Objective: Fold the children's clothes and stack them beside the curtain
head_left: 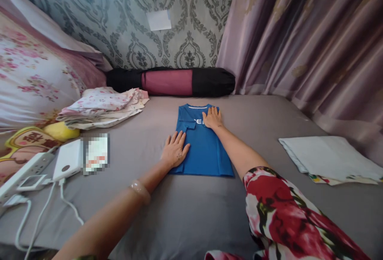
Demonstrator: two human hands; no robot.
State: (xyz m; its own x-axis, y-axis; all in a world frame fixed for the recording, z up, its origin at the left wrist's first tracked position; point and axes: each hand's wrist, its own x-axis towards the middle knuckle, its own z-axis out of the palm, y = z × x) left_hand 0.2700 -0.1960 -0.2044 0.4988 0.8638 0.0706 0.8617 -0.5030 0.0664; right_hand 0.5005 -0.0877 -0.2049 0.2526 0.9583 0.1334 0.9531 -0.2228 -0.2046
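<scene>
- Two bare hands at work on one blue shirt (203, 154), which lies front up on the grey sheet (128, 220), mid-bed, collar away from the wearer.
- Left hand (175, 150): flat, fingers a little apart, laid across the shirt's left edge below the sleeve; grips nothing.
- Right hand (213, 118): flat too, fingers extended, pressing the upper chest near the collar; nothing pinched.
- Step in hand, as I judge it: smoothing and squaring a partly folded garment. One sleeve lies doubled across the chest; a lengthwise fold line shows near the right edge.
- Next move, my reading: calls for lifting both palms cleanly, so that the sleeve is not dragged, then a hold on an edge for any further fold.
- Hard to make out: chest lettering, partly under the right hand and sleeve; the other sleeve, not visible, perhaps tucked beneath.
- Item beside the white power bank (68, 160): pixelated, unidentifiable.
- Pale folded cloth (329, 156) at far right: cut off by the frame.
</scene>
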